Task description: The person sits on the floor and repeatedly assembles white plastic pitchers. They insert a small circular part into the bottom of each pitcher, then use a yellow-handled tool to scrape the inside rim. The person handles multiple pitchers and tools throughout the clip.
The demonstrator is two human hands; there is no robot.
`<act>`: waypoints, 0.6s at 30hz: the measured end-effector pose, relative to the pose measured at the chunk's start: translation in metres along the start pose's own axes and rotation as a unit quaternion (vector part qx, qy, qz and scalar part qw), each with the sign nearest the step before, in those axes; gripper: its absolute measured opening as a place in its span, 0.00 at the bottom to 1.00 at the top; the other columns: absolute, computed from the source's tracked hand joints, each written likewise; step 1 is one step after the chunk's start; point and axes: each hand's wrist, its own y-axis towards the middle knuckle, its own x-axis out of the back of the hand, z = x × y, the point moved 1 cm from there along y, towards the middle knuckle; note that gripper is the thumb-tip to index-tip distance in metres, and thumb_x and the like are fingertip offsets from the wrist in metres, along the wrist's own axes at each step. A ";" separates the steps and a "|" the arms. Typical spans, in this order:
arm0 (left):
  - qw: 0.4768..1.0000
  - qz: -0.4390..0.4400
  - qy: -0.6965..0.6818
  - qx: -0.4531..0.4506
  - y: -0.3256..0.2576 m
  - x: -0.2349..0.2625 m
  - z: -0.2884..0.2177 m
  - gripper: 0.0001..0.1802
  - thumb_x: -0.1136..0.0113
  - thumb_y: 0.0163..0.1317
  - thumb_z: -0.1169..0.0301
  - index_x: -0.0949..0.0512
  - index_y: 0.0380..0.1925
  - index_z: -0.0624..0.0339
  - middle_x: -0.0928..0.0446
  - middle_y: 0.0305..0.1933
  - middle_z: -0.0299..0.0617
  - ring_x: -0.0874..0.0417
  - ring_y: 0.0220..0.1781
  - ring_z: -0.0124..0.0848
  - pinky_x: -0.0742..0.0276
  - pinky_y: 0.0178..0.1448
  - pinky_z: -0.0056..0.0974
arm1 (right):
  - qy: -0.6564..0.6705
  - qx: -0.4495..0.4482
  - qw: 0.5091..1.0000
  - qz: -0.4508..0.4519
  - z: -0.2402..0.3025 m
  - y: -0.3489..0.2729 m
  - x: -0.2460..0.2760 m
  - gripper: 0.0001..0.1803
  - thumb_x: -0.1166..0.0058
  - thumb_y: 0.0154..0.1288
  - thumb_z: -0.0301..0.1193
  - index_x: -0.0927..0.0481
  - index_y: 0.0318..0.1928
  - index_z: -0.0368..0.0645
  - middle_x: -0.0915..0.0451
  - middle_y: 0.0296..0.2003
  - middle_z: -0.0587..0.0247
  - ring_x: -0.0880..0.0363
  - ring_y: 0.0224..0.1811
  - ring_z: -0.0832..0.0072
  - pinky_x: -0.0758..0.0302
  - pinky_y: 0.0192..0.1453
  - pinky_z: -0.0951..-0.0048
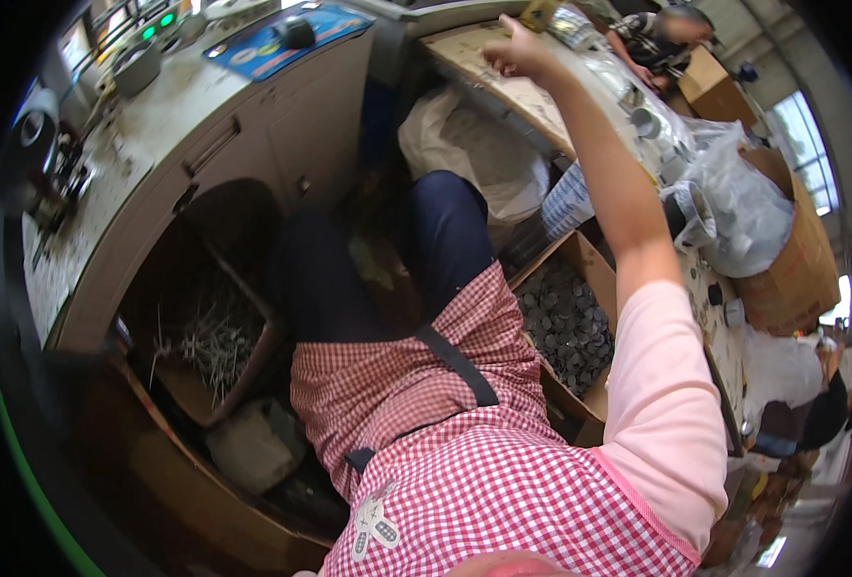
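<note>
My right arm, in a pink sleeve, reaches up and away to a wooden worktop (503,91) at the top of the view. My right hand (514,53) rests there with its fingers curled; whether anything is inside them is hidden. A small yellowish object (539,12) lies just beyond the knuckles. My left hand is out of view. I sit in a red checked apron (464,462) and dark trousers (436,240).
By my right knee stands an open cardboard box of dark round discs (565,322). A box of thin metal pins (216,337) sits under the left bench (147,144). White bags (474,144), a clear plastic bag (743,202) and another seated person (662,34) are nearby.
</note>
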 end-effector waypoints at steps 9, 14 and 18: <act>0.999 0.016 0.029 0.023 -0.005 -0.001 0.003 0.33 0.50 0.75 0.48 0.24 0.67 0.63 0.23 0.67 0.59 0.21 0.66 0.54 0.25 0.69 0.51 | -0.060 0.019 0.992 0.106 0.035 0.037 -0.003 0.19 0.40 0.75 0.40 0.17 0.58 0.43 0.16 0.30 0.67 0.22 0.24 0.82 0.26 0.28 0.78; 0.996 0.047 0.082 0.009 -0.019 -0.002 0.099 0.33 0.53 0.76 0.47 0.25 0.68 0.62 0.22 0.67 0.59 0.20 0.65 0.53 0.23 0.68 0.51 | -0.274 0.360 0.883 0.124 0.016 -0.132 -0.137 0.13 0.40 0.73 0.38 0.11 0.45 0.43 0.12 0.44 0.55 0.16 0.50 0.57 0.22 0.56 0.60; 0.968 0.133 0.214 -0.014 -0.028 -0.032 0.184 0.33 0.55 0.78 0.47 0.25 0.68 0.61 0.22 0.66 0.58 0.19 0.64 0.53 0.22 0.67 0.51 | -0.310 0.268 0.904 0.119 -0.004 -0.176 -0.190 0.16 0.37 0.70 0.32 0.13 0.55 0.41 0.18 0.59 0.48 0.24 0.66 0.51 0.32 0.72 0.56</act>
